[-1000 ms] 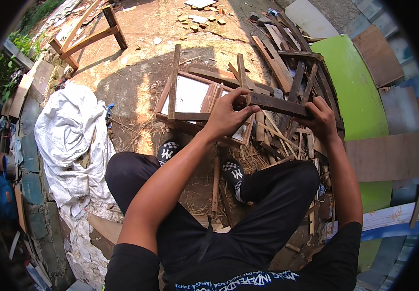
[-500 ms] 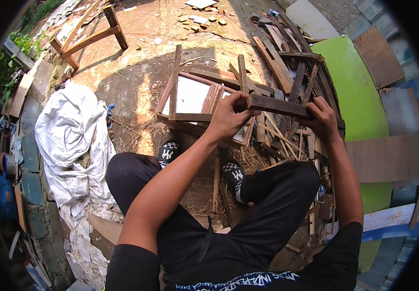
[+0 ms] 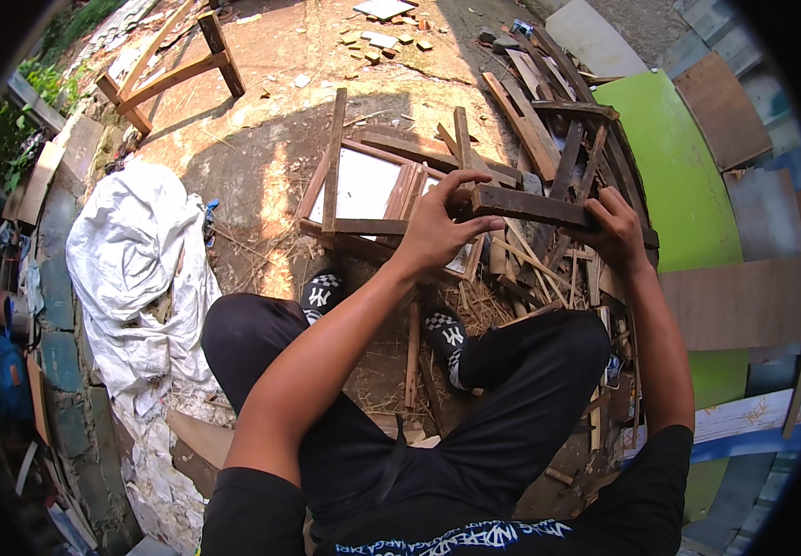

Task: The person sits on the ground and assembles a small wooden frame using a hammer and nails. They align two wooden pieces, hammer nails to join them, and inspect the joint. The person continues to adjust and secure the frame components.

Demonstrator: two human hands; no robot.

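A short dark wooden beam [image 3: 532, 206] is held up in front of me, roughly level, above the scrap pile. My right hand [image 3: 618, 230] is closed round its right end. At the left end, my left hand [image 3: 439, 222] has its thumb stretched out below the wood and its forefinger above it, spread apart. Whether the left hand touches the beam is hard to see. Beneath and beyond lies a wooden frame with a white panel [image 3: 363, 188], with an upright stick [image 3: 334, 157] at its left side.
A heap of dark planks [image 3: 567, 153] lies at the right, beside a green board [image 3: 683, 176]. A crumpled white cloth [image 3: 136, 269] is at the left. Farther off, a wooden trestle-like frame [image 3: 178, 79] stands at the upper left. Straw and sticks surround my shoes [image 3: 445, 329].
My left hand's thumb and forefinger have spread apart and reached a little farther to the right around the beam's end. The beam and my right hand have hardly moved.
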